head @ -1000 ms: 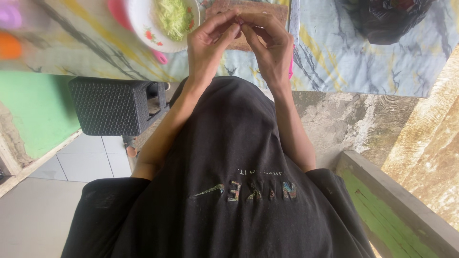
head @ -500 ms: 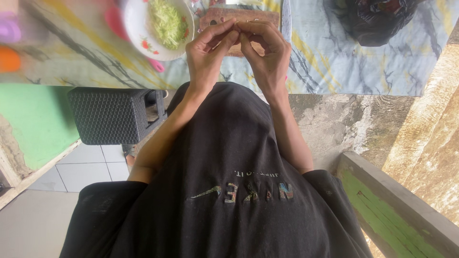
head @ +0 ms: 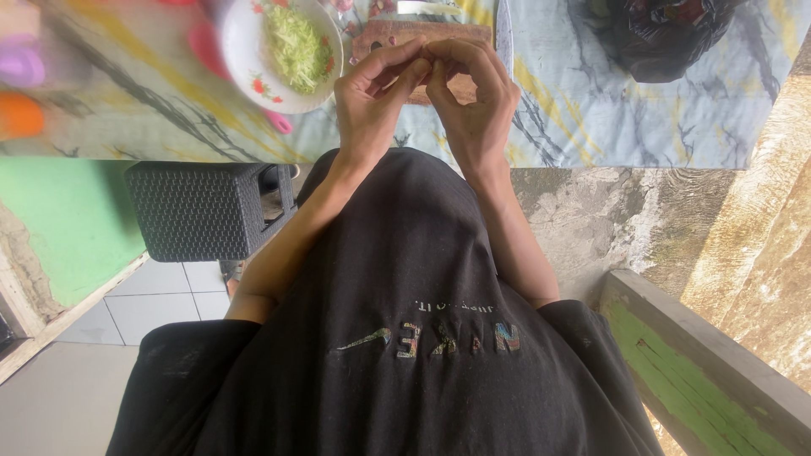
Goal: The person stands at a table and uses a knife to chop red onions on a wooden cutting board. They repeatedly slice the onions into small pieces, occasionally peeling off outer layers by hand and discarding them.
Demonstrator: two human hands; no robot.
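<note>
My left hand (head: 372, 97) and my right hand (head: 477, 101) are raised together above a wooden cutting board (head: 460, 34) on the table. The fingertips of both hands meet and pinch at one spot. Whatever small item they hold is hidden behind the fingers. Small reddish scraps lie on the board. A white flower-patterned plate (head: 245, 72) with shredded green vegetable (head: 297, 46) stands just left of my left hand.
A patterned cloth (head: 591, 118) covers the table. A black plastic bag (head: 659, 34) sits at the far right, and blurred purple (head: 21, 63) and orange (head: 19, 114) objects at the far left. A black woven stool (head: 198, 211) stands below the table edge. A green-painted wooden rail (head: 701, 371) is at lower right.
The view has tilted, so hands, plate and board sit lower in the picture. Both hands stay pinched together over the board, and the fingers have shifted slightly.
</note>
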